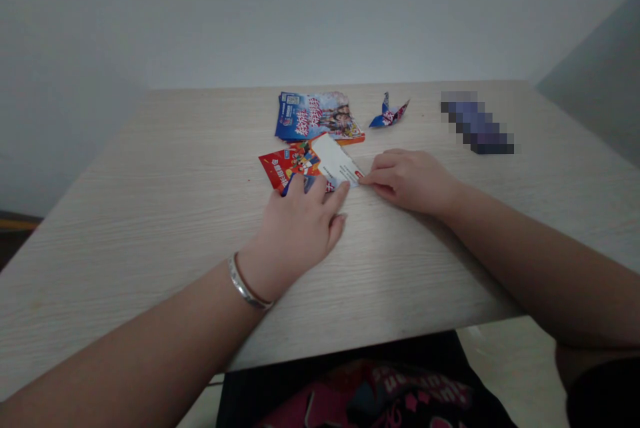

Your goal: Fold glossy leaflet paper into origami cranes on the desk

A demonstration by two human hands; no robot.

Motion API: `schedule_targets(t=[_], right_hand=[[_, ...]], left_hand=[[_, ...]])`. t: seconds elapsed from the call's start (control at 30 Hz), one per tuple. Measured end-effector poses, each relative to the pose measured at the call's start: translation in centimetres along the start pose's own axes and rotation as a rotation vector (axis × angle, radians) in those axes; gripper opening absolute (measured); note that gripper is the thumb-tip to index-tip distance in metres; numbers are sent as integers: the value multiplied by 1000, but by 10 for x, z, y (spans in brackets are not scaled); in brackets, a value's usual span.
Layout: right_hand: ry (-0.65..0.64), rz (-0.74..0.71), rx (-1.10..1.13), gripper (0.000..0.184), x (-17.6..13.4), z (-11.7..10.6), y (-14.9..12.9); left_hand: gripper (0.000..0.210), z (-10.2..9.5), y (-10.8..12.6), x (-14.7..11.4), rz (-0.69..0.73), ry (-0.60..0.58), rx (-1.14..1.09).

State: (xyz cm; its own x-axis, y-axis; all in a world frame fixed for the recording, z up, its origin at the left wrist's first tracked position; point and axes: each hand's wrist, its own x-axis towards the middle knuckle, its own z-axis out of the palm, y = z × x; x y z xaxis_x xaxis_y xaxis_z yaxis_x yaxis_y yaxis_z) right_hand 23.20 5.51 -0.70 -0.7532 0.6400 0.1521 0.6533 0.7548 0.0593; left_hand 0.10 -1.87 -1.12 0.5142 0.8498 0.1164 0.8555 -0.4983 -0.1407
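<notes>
The far edge of the pale surface (165, 215) is backed by a wall (320, 15), and a wide stretch of wood grain is seen from the hands to the left edge; more is left between the hands and the near edge. Toward the middle of the far edge a stack of printed leaflets (320, 111) is set down, with a folded paper bird (389, 119) just to its right and a pixelated dark object (477, 125) nearer the far right corner. A partly folded sheet (335, 156) is placed midway along the surface, its far corner brought right up to the stack – the side most hemmed in. Red, white and blue print is shown on it, with cartoon figures and small lettering. It is pressed by the left hand (300, 225), its fingers spread apart; its right corner is met by the right hand (413, 178), fingers together – whether pinched or only touched cannot be told.
</notes>
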Motion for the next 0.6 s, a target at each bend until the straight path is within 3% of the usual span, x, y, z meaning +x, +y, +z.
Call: schedule_targets(t=[0.17,0.4,0.6], right_hand=[[60,48,73,26,-5,1,6],[60,-150,-98,28,-7,-2,7],[17,-169,-153,29,-4,-4,5]], left_hand=[[51,3,0,0,2,19,18],[51,2,0,0,1,13,19],[51,2,1,1,-7,-1,16]])
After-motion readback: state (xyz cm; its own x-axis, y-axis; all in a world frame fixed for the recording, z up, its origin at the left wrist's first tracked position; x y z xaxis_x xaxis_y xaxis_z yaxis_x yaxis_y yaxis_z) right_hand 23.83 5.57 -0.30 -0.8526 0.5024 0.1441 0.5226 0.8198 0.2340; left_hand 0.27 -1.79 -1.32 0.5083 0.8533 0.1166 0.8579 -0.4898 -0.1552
